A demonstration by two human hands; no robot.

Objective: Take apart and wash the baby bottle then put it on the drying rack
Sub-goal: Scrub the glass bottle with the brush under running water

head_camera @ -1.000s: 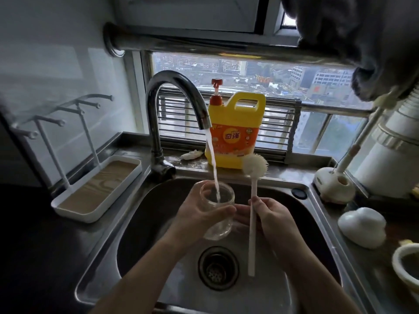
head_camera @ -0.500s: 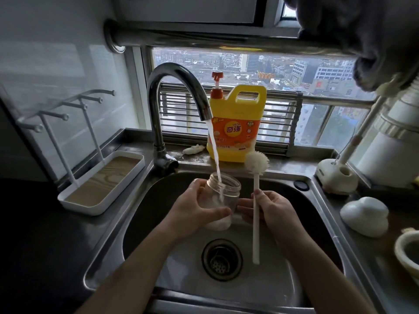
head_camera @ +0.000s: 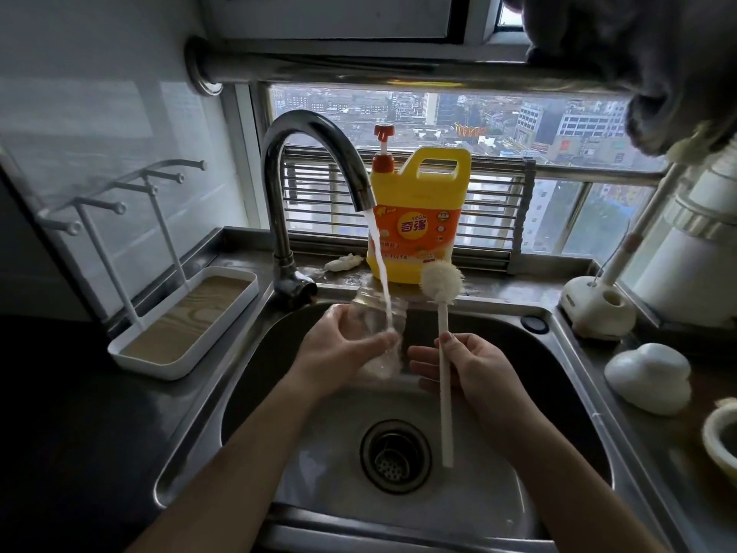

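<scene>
I see a brushed steel sink [head_camera: 331, 464] with a wet sheen, a mirror-glossy metal faucet [head_camera: 315, 133], a clear, smooth bottle [head_camera: 367, 309], a brush [head_camera: 442, 321] with fuzzy bristles on a matt white plastic handle, a glossy yellow plastic jug [head_camera: 422, 217], and a white plastic drying rack [head_camera: 171, 371] with a wood-grain lining.

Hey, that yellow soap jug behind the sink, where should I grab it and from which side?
Take the soap jug by the cut-out handle at its top, reaching from above and the right. It stands upright on the ledge, its pump is at the left, and the tap and running water cross its left front.
</scene>
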